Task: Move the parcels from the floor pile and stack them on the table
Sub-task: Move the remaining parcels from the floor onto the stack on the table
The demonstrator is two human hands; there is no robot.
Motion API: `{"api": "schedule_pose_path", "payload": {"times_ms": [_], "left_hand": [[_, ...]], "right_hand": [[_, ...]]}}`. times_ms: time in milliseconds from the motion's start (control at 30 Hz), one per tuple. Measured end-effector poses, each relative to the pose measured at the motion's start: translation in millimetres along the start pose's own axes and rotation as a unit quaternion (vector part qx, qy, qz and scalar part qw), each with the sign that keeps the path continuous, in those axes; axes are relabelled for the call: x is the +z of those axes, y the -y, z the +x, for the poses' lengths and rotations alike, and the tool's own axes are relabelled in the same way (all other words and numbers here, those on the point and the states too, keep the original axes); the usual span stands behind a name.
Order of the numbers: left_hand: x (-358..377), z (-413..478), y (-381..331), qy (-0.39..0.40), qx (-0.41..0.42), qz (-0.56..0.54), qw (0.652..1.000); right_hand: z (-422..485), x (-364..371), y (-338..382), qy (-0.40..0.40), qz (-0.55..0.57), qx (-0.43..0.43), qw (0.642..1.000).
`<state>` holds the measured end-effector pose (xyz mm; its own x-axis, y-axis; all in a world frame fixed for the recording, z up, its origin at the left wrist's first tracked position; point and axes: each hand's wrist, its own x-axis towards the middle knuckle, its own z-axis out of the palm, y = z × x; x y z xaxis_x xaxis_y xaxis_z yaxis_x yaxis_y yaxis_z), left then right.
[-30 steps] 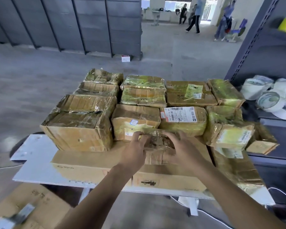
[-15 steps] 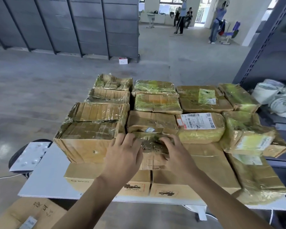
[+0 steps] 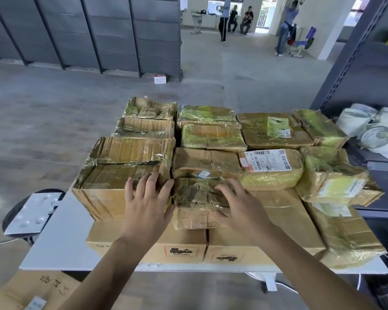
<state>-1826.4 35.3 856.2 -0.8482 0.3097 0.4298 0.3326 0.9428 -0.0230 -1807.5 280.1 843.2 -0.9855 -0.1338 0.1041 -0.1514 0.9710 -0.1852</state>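
Left hand (image 3: 147,204) grip open, fingers spread against the small taped parcel (image 3: 195,202) - right hand (image 3: 241,205) grip curled over its right edge, atop the cartons on the table (image 3: 54,245).

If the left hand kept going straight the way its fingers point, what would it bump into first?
Most likely the big taped box. The left hand points its spread fingers at that box's near top edge, beside the small parcel. It may be touching it; depth is unclear.
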Motion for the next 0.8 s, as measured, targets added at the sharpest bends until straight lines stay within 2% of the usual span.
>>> {"api": "schedule_pose_path", "payload": {"times_ms": [200,300,433,633,800], "left_hand": [[-7,3,-3,-0.027,-0.005,-0.023,0.999],[-11,4,-10,-0.035,-0.008,-0.027,0.999],[-21,0,-21,-0.032,-0.032,-0.027,0.999],[-43,-30,-23,-0.013,-0.106,-0.059,0.993],[-56,-72,4,0.002,-0.18,-0.077,0.981]], "right_hand": [[-8,-5,2,-0.021,-0.031,-0.016,0.999],[-11,-10,4,-0.061,-0.026,-0.041,0.997],[-14,-14,10,-0.073,-0.004,-0.09,0.993],[-11,-10,42,-0.108,0.055,-0.165,0.979],[-16,-1,101,-0.084,0.08,-0.248,0.962]]}}
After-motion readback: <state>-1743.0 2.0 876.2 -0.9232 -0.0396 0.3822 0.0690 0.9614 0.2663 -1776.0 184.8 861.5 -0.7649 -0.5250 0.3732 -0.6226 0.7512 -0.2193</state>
